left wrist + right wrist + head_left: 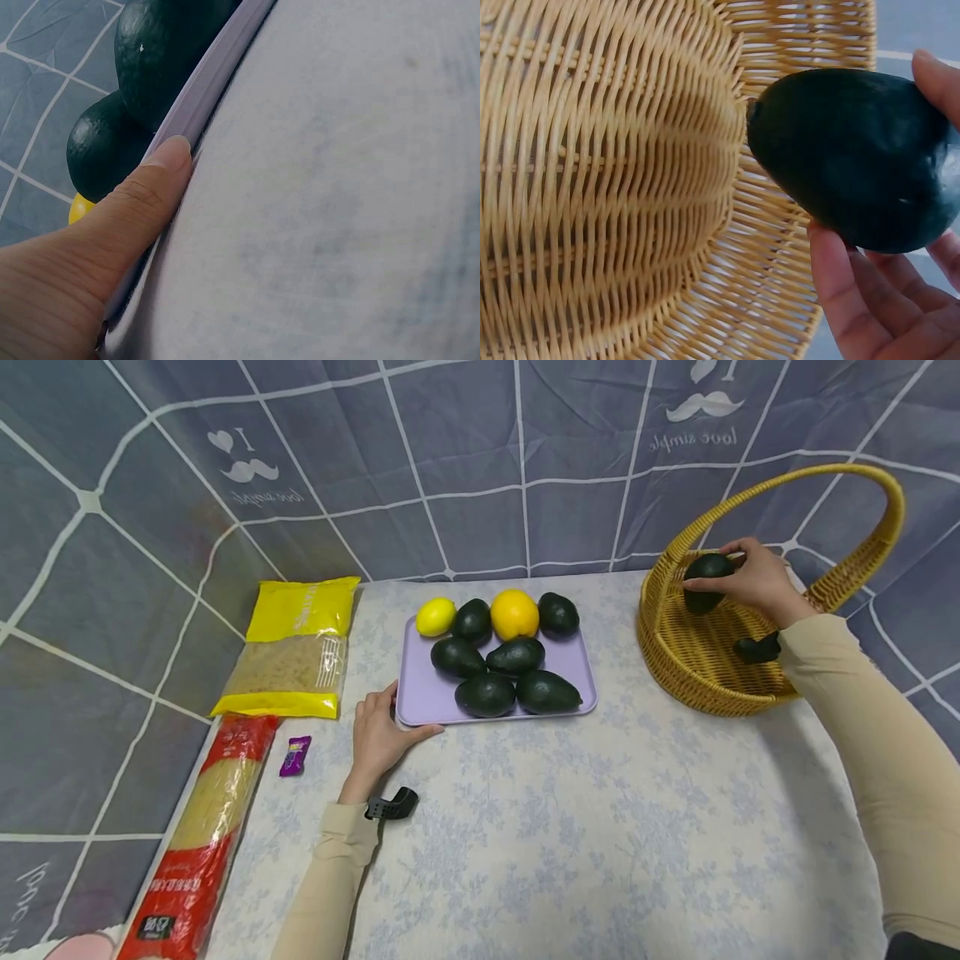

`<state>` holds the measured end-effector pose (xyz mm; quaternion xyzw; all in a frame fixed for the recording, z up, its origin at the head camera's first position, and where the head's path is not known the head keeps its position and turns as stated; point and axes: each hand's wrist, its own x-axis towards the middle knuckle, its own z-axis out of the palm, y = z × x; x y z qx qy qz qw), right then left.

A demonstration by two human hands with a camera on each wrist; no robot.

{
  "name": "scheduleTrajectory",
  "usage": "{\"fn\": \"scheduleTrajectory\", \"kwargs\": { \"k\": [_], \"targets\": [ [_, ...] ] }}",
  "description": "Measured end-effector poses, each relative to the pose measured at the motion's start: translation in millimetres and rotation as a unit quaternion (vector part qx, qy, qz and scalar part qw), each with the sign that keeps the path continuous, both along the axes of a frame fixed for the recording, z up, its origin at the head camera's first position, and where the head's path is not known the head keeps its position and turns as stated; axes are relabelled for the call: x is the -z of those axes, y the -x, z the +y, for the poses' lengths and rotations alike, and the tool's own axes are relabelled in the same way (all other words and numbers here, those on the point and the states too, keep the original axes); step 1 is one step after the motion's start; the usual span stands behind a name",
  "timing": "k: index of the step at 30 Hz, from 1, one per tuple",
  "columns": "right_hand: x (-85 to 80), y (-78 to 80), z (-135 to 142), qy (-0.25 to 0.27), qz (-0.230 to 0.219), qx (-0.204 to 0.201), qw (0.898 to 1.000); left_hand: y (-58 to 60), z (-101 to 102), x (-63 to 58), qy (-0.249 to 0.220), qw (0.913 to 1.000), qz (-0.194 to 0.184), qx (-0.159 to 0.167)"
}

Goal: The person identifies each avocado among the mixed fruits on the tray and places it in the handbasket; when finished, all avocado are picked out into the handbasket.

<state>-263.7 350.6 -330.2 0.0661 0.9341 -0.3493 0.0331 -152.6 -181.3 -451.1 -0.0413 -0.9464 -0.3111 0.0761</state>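
Note:
In the head view, my right hand (761, 578) grips a dark green avocado (703, 585) over the wicker basket (678, 670), inside its rim. The right wrist view shows the avocado (847, 157) between thumb and fingers, its narrow end toward the woven wall. My left hand (378, 739) holds the near left corner of a lilac tray (412, 681), fingers at the left side and thumb along the front. Up close, the thumb (142, 199) presses the tray's rim. On the tray lie several avocados (486, 695), a lemon (436, 617) and an orange (514, 615).
A yellow bag (288, 647) stands left of the tray. Nearer lie a small purple wrapped sweet (295, 756) and a long red packet (202, 835) of what looks like noodles. The basket's tall handle (787, 481) arches over it. Grey-blue curtains enclose the table's back and sides.

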Motion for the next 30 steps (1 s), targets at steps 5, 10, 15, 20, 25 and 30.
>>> {"fn": "scheduleTrajectory", "kwargs": {
  "k": [5,10,15,20,25,30],
  "targets": [
    [9.6,9.7,-1,0.013,-0.015,-0.002,1.000,-1.0,-1,-1.3,0.001,1.0000,-0.005,-0.001],
    [17.0,16.3,0,0.025,-0.033,0.003,0.999,-0.7,-2,-1.5,0.004,1.0000,-0.004,0.000],
    [23.5,19.8,1,0.034,-0.043,-0.008,0.998,-1.2,-1,-1.5,0.003,0.9999,-0.010,-0.002],
    [30.3,20.2,2,0.052,-0.052,-0.008,0.997,-3.0,-1,-0.4,0.004,0.9999,-0.011,-0.003],
    [34.1,21.3,6,0.057,-0.053,0.006,0.997,-2.0,0,-1.0,0.003,0.9999,-0.013,-0.003],
    [36.5,21.4,5,0.042,-0.057,-0.004,0.997,-1.1,-1,-1.7,0.004,0.9999,-0.009,-0.004]
  ]
}}
